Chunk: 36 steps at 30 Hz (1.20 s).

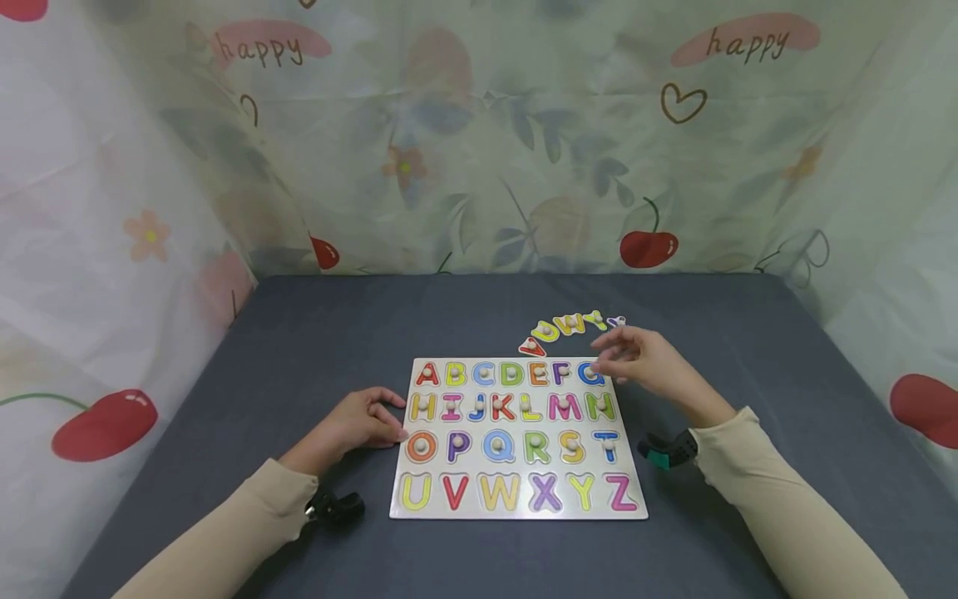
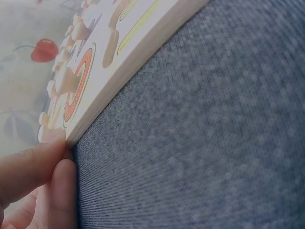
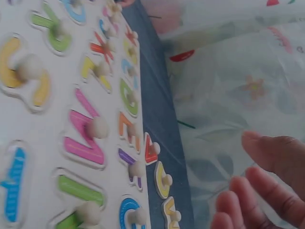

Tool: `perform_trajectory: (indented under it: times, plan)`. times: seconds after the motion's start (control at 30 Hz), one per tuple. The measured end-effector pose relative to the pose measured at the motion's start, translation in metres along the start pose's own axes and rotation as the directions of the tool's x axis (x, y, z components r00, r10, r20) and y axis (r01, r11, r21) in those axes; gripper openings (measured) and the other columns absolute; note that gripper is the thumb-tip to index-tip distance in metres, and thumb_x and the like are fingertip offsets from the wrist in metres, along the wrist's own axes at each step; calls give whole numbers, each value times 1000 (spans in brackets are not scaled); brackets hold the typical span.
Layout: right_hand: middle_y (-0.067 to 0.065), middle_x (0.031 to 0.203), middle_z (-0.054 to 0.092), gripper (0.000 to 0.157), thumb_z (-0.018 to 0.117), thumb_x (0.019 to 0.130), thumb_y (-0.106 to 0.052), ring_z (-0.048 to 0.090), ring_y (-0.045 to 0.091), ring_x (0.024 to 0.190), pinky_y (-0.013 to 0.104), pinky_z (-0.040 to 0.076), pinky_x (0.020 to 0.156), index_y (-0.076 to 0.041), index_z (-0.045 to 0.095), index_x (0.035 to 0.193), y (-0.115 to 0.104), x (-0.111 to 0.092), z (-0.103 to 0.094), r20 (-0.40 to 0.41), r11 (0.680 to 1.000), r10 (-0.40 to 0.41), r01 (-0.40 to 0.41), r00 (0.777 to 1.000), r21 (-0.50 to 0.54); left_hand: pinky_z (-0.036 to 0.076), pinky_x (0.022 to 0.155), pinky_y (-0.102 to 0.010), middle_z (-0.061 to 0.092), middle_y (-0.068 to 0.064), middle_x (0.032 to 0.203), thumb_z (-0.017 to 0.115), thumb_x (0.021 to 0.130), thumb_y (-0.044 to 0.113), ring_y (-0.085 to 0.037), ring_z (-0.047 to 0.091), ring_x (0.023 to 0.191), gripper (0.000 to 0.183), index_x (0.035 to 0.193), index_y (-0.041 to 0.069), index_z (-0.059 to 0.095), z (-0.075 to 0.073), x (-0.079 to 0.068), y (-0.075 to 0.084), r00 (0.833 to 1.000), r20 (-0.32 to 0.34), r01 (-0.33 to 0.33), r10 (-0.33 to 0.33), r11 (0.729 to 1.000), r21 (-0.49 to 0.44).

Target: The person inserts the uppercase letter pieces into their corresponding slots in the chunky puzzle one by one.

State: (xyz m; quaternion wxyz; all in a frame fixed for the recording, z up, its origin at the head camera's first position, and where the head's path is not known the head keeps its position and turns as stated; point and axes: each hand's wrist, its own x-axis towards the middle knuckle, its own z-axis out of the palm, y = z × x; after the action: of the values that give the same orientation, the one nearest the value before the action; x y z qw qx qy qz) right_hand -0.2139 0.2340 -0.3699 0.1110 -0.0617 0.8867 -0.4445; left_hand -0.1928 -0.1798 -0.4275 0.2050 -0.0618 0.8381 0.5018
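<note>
A white wooden alphabet puzzle board [image 1: 516, 463] lies on the dark cloth. Knobbed letters such as the orange O [image 1: 421, 447] fill its upper three rows; the bottom row, U to Z, shows coloured letter recesses without knobs. My left hand [image 1: 364, 420] holds the board's left edge near the O, thumb [image 2: 35, 164] at the rim. Above the board's top right corner, by the blue G [image 1: 590, 373], my right hand [image 1: 636, 359] hovers, fingers loosely bent around nothing. In the right wrist view, its fingers [image 3: 274, 200] and thumb stand apart.
Loose knobbed letters arc behind the board: red V [image 1: 532, 347], yellow U [image 1: 545, 332], yellow W [image 1: 570, 324], yellow-green Y [image 1: 595, 319] and a purple letter [image 1: 616, 322] partly hidden by my right hand. Printed curtains [image 1: 479, 166] hang behind and at both sides.
</note>
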Motion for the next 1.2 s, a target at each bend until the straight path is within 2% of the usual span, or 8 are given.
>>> perform_trajectory:
  times: [0.2, 0.4, 0.57, 0.7, 0.97, 1.2]
  plan:
    - [14, 113, 60, 45, 71, 89, -25, 63, 32, 99, 48, 53, 87, -5, 55, 126, -4, 40, 5, -47, 997, -42, 45, 998, 60, 55, 63, -28, 69, -5, 75, 80, 76, 5, -14, 65, 68, 49, 118, 2, 56, -1, 0, 0, 1000, 2, 5, -5, 1000, 7]
    - [18, 126, 57, 47, 69, 91, -21, 60, 30, 104, 47, 52, 91, -6, 53, 132, -1, 74, 19, -47, 992, -84, 88, 995, 86, 55, 63, -28, 69, -6, 76, 81, 76, 7, -14, 65, 68, 50, 118, 3, 56, 0, -1, 1, 1000, 1, 11, -11, 1000, 17]
    - [19, 131, 54, 53, 69, 91, -21, 58, 31, 110, 44, 52, 91, -6, 49, 138, 4, 97, 29, -34, 996, -62, 65, 997, 68, 55, 62, -27, 69, -6, 77, 82, 76, 7, -14, 65, 68, 51, 119, 3, 56, -1, -1, 1, 1000, 6, 8, -8, 1000, 19]
    - [17, 127, 55, 54, 69, 90, -23, 59, 30, 106, 42, 51, 89, -8, 50, 138, 6, 107, 33, -15, 1000, -16, 16, 1000, 22, 55, 63, -27, 70, -6, 77, 81, 76, 8, -14, 65, 69, 50, 120, 3, 56, -1, 0, 1, 1000, 8, 9, -9, 1000, 17]
    - [9, 102, 55, 41, 69, 90, -24, 58, 24, 91, 35, 52, 80, -6, 61, 126, 10, 115, 36, 7, 998, 44, -44, 999, -48, 56, 63, -28, 69, -6, 76, 81, 76, 6, -14, 65, 69, 50, 119, 3, 56, -1, -1, 1, 1000, 9, 7, -8, 1000, 9]
    - [5, 90, 57, 32, 69, 90, -22, 55, 21, 83, 28, 49, 71, -5, 66, 118, 12, 116, 36, 12, 996, 52, -51, 999, -74, 55, 63, -28, 69, -6, 76, 81, 76, 6, -14, 65, 68, 51, 119, 3, 56, -1, -1, 1, 1000, 14, 11, -11, 1000, 2]
